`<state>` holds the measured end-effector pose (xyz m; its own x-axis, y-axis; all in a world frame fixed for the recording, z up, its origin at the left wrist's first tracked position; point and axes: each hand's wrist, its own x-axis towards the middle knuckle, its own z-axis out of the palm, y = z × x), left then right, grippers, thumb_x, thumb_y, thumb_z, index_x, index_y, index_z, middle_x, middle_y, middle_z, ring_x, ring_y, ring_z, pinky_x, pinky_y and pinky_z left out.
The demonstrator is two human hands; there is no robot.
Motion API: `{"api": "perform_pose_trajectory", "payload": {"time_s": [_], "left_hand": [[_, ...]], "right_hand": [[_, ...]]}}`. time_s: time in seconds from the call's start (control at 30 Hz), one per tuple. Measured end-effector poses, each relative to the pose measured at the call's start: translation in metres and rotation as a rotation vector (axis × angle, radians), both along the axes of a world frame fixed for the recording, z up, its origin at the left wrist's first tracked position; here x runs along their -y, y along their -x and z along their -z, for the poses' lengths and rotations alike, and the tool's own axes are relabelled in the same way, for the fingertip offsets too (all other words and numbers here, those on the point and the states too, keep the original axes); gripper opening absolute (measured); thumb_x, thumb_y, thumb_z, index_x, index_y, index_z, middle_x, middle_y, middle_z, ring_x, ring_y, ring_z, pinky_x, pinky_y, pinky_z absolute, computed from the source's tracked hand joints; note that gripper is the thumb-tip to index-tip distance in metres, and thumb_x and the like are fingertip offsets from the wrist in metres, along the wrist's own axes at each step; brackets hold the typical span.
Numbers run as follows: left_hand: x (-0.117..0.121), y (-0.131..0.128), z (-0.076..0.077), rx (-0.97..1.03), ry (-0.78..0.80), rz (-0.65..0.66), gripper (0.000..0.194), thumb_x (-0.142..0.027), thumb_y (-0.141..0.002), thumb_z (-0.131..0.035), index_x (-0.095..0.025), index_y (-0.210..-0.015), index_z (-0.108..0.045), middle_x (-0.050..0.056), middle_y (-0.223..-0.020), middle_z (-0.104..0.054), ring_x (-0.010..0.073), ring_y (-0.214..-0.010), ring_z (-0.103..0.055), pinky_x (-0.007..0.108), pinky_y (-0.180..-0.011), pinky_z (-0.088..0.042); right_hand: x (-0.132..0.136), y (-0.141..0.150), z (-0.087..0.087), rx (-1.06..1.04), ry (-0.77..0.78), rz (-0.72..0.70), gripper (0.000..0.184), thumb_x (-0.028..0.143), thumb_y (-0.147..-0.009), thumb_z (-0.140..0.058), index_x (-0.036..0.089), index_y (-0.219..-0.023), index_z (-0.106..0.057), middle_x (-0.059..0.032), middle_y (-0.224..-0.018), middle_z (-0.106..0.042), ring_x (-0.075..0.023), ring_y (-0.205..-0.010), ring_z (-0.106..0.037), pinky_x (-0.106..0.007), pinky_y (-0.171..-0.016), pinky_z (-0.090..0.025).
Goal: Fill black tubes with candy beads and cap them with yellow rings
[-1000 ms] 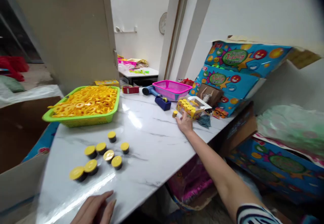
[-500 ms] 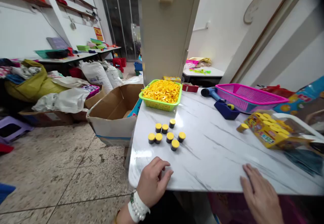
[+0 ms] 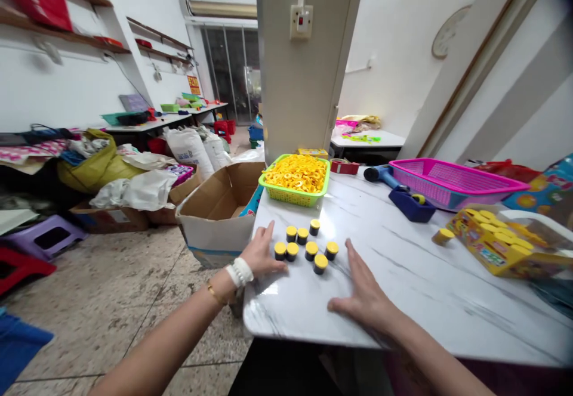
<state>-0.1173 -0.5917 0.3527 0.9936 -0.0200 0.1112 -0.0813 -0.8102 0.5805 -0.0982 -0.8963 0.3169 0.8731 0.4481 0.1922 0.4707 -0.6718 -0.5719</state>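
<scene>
Several small black tubs with yellow lids point(image 3: 311, 251) stand upright in a loose cluster on the white marbled table point(image 3: 380, 277). My left hand point(image 3: 264, 255) is at the cluster's left side, thumb and fingers spread, close to the leftmost tub; whether it touches cannot be made out. To the right of the cluster, my right hand point(image 3: 362, 288) is open with the thumb apart, holding nothing. Behind the tubs sits a green basket point(image 3: 293, 197) heaped with small yellow ring-shaped pieces point(image 3: 295, 173).
On the right are a yellow display box point(image 3: 486, 247) of yellow-lidded tubs, a single tub point(image 3: 443, 237), a navy tape dispenser point(image 3: 412, 206) and a pink basket point(image 3: 456, 181). A cardboard box point(image 3: 219, 229) adjoins the table's left edge. A pillar point(image 3: 308, 86) rises behind.
Both hands have moved forward from the table's front edge, the left to the cluster's left side, the right leftward to its right side. The camera view has tilted up and shifted left.
</scene>
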Motion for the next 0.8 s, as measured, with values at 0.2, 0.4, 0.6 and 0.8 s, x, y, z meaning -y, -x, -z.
{"api": "perform_pose_trajectory", "payload": {"time_s": [0.2,0.4,0.6,0.8], "left_hand": [[0.020,-0.047,-0.005,-0.055,-0.062,0.151,0.138,-0.037,-0.044,-0.092,-0.010,-0.153,-0.012,0.020,-0.130,-0.041,0.0377,-0.117,-0.053,0.046,-0.104,-0.043],[0.036,-0.058,0.001,0.041,-0.096,0.239,0.105,-0.033,-0.060,-0.083,-0.019,-0.149,-0.029,0.014,-0.125,-0.050,0.0322,-0.109,-0.059,0.042,-0.096,-0.048],[0.043,-0.068,0.010,0.075,-0.153,0.314,0.087,-0.037,-0.076,-0.065,-0.028,-0.151,-0.021,0.011,-0.139,-0.045,0.0287,-0.113,-0.059,0.038,-0.092,-0.050],[0.039,-0.081,0.016,0.133,-0.233,0.361,0.088,-0.065,-0.078,-0.055,-0.041,-0.151,-0.012,0.003,-0.139,-0.043,0.0298,-0.118,-0.056,0.043,-0.093,-0.053]], "right_hand": [[-0.043,-0.064,-0.011,-0.119,-0.178,-0.186,0.144,0.037,-0.052,-0.086,0.029,-0.152,0.018,-0.0155,-0.160,-0.009,-0.0341,-0.146,-0.015,-0.055,-0.116,-0.021],[-0.054,-0.070,-0.008,-0.072,-0.370,-0.274,0.135,0.034,-0.058,-0.085,0.031,-0.153,0.011,-0.0109,-0.146,-0.042,-0.0282,-0.133,-0.043,-0.048,-0.110,-0.035],[-0.050,-0.083,-0.017,-0.008,-0.313,-0.341,0.141,0.048,-0.054,-0.088,0.025,-0.154,0.010,-0.0139,-0.147,-0.039,-0.0298,-0.136,-0.039,-0.046,-0.111,-0.034],[-0.037,-0.099,-0.028,0.025,-0.231,-0.358,0.138,0.052,-0.057,-0.086,0.020,-0.154,0.007,-0.0165,-0.141,-0.042,-0.0271,-0.131,-0.042,-0.042,-0.112,-0.033]]}}
